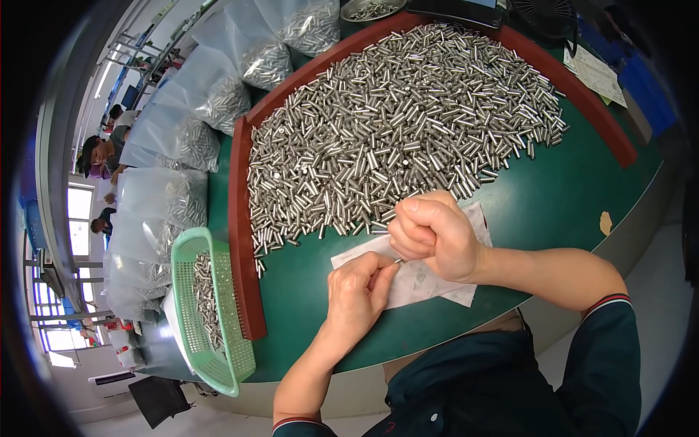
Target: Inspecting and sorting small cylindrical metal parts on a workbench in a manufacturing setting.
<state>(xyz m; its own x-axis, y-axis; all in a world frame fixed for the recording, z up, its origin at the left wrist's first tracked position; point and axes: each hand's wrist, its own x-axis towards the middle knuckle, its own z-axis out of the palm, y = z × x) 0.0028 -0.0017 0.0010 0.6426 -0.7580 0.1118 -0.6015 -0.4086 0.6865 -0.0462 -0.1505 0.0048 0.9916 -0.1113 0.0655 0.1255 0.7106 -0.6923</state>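
While the left hand (357, 288) pinches thumb and finger together on what looks like a small metal pin (397, 261), the right hand (437, 233) is curled into a tight fist just beside it; whether that fist grips anything cannot be told. Under the hands lies a thin, creased white sheet (416, 285) with grey smudges, spread on the smooth, faintly glossy green table (524, 211). To the left stands a long basket (231, 306) of pale green perforated plastic, its floor partly covered with similar pins. Beyond the hands spreads a broad heap (408, 124) of short, straight, shiny cylinders, lying at every angle. Judging by these amounts, much of the work remains: the heap far outweighs the basket's load, and one pin at most shows at the fingertips. Which pieces are already handled, their likeness does not reveal. Matte dark red rails (242, 218) border the heap. Outside them, clear, wrinkled plastic bags (191, 197) slump in a row, their lower parts bulging with similar metal pieces.
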